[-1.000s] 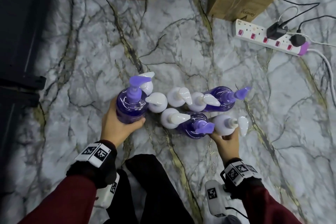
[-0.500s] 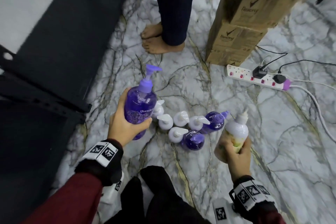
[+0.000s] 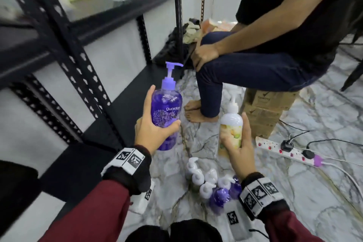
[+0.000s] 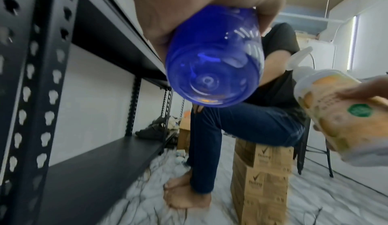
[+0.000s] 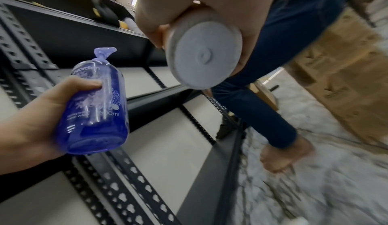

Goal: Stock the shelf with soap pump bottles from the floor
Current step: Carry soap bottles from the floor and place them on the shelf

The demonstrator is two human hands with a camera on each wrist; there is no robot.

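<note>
My left hand grips a purple soap pump bottle upright in the air, in front of the black metal shelf. Seen from below, its round base fills the left wrist view, and it shows again as the purple bottle. My right hand holds a white pump bottle with a fruit label, its grey base facing the right wrist camera. Several more white and purple pump bottles stand on the marble floor between my wrists.
A person in dark jeans sits on stacked cardboard boxes just beyond the bottles, bare feet on the floor. A white power strip with plugs and cables lies at the right. Bags lie by the shelf's far end.
Both hands have lifted their bottles off the floor and raised them. My view has tilted up from the floor to the shelf and the seated person.
</note>
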